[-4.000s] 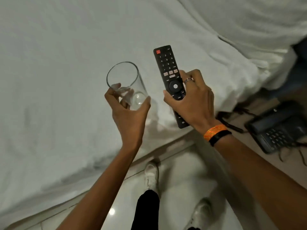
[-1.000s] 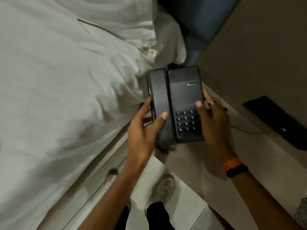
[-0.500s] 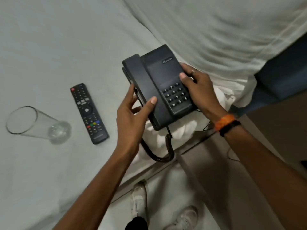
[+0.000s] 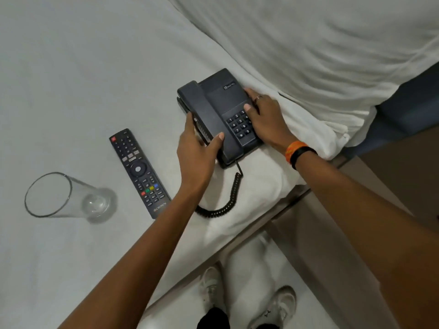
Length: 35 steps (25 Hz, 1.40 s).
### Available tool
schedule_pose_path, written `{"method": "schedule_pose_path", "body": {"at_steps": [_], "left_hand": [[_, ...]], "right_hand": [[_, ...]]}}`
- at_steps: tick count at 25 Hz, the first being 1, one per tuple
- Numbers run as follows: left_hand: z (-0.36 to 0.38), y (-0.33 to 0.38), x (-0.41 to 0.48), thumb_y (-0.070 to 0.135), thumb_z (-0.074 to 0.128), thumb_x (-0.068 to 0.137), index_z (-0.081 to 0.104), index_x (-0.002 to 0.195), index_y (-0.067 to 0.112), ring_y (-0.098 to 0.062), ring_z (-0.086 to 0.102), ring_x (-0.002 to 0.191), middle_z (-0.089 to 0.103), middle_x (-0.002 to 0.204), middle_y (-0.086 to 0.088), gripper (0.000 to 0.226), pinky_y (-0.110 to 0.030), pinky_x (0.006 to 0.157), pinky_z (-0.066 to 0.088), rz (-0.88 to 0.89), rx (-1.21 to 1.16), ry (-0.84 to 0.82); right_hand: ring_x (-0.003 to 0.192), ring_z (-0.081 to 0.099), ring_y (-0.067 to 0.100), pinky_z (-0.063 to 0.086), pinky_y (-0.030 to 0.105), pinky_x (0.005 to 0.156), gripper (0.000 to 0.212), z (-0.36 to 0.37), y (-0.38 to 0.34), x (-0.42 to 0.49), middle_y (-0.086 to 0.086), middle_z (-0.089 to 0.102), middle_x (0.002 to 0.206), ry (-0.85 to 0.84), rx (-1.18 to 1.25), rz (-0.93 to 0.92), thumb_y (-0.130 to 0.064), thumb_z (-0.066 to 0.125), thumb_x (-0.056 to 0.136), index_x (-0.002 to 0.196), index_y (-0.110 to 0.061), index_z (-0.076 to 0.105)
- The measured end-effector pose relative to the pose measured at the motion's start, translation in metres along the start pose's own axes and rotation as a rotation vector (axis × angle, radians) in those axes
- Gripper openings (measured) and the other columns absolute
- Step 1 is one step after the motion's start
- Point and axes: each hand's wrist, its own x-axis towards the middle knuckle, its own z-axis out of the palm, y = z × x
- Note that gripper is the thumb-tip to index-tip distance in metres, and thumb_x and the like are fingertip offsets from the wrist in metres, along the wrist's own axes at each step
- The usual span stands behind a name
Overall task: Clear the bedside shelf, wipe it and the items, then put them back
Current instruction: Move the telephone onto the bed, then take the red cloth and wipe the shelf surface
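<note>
Lowered since half a second ago: telephone [image 4: 221,115], then held clear of the bed, now resting on the white bedsheet [image 4: 71,67].

Item 1. Drinking glass [image 4: 66,198], well to the left of the left hand. Lies on its side on the sheet, mouth toward the left; presumably parked here so the shelf can be emptied.

Item 2. Remote control [image 4: 139,172], just left of the left hand, face up, apart from the glass. Likewise set aside for wiping.

Item 3. Left hand [image 4: 197,160]. Closed around the handset side of the telephone, thumb over the top, likely to keep the receiver seated.

Item 4. Telephone, between both hands. Coiled cord [image 4: 228,200] trails toward the bed edge below the left hand.

Item 5. Right hand [image 4: 266,119]. Gripping the keypad side, fingers spread across the buttons, steadying the base on soft bedding.

Item 6. Bedside shelf: not clearly in view.
</note>
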Motion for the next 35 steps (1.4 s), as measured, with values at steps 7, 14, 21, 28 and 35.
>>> {"method": "schedule_pose_path", "body": {"at_steps": [7,14,21,28,35], "left_hand": [[0.044,-0.001,-0.047,0.033,0.063,0.092,0.038,0.153,0.015,-0.034,0.027,0.149,0.030,0.160,-0.015,0.069,-0.045,0.123,0.028,0.484,0.537,0.067],[0.124,-0.001,-0.098,0.048,0.040,0.102,0.032,0.157,0.013,-0.035,0.016,0.155,0.025,0.166,-0.016,0.065,-0.052,0.125,0.019,0.848,0.774,-0.253],[0.222,-0.008,-0.217,0.052,0.035,0.102,0.016,0.161,0.015,-0.033,0.007,0.158,0.015,0.168,-0.016,0.072,-0.052,0.128,0.011,1.091,0.880,-0.612],[0.307,-0.009,-0.403,0.057,0.027,0.102,0.024,0.159,0.013,-0.037,0.015,0.156,0.023,0.165,-0.020,0.071,-0.053,0.127,0.014,1.404,0.813,-0.906],[0.325,-0.015,-0.548,0.062,0.024,0.099,0.030,0.157,0.015,-0.038,0.025,0.153,0.030,0.163,-0.019,0.074,-0.053,0.125,0.021,1.687,0.766,-1.147]], "right_hand": [[0.146,0.031,0.027,0.030,0.044,0.117,0.061,-0.006,0.034,-0.085,0.006,0.030,0.162,0.299,-0.434,-0.101,-0.051,0.040,0.101,0.154,-0.023,0.033],[0.154,0.021,0.030,0.018,0.057,0.123,0.073,-0.045,0.125,-0.205,0.011,0.023,0.166,0.457,-0.648,0.165,-0.066,0.032,0.097,0.156,-0.022,0.029],[0.156,0.015,0.032,0.016,0.061,0.123,0.081,-0.066,0.220,-0.375,0.013,0.018,0.167,0.521,-0.663,0.534,-0.072,0.034,0.095,0.158,-0.022,0.023],[0.155,0.015,0.034,0.012,0.062,0.124,0.081,-0.073,0.285,-0.585,0.014,0.018,0.167,0.646,-0.605,0.936,-0.071,0.035,0.093,0.156,-0.022,0.026],[0.155,0.015,0.033,0.013,0.062,0.124,0.077,-0.048,0.280,-0.743,0.014,0.018,0.166,0.762,-0.541,1.207,-0.068,0.034,0.095,0.155,-0.021,0.029]]}}
